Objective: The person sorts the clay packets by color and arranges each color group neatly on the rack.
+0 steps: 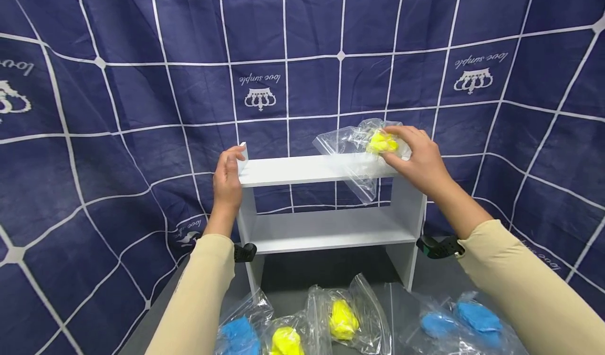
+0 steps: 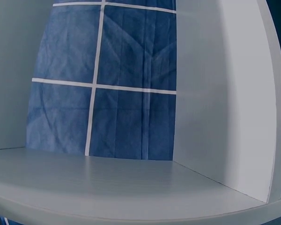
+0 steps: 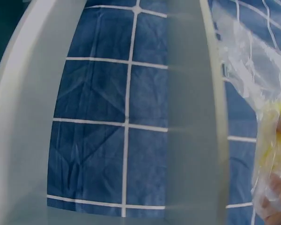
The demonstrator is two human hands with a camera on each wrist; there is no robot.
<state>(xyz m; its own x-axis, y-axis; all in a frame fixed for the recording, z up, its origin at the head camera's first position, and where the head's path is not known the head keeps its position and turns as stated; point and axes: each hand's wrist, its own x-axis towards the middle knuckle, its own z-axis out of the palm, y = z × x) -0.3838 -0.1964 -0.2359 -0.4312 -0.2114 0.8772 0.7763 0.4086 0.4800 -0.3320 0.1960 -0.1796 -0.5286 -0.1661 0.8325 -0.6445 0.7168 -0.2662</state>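
Observation:
A white two-tier shelf (image 1: 326,230) stands in front of me. My left hand (image 1: 227,183) grips the raised end of its top board (image 1: 285,170) at the left. Over the right part of that board, my right hand (image 1: 419,158) pinches a clear zip bag (image 1: 347,141) around a yellow lump (image 1: 382,142). The bag's open-looking flaps hang loosely, one dropping over the board's front edge. At its right edge, the right wrist view shows fingertips (image 3: 277,190) against the bag's film. The left wrist view holds only shelf panels (image 2: 210,93) and cloth, with the left hand outside it.
On the dark table before the shelf lie clear bags with yellow lumps (image 1: 342,321) near the middle, a blue lump (image 1: 240,336) at left and blue lumps (image 1: 477,317) at right. A navy gridded cloth (image 1: 312,87) hangs behind and on both sides.

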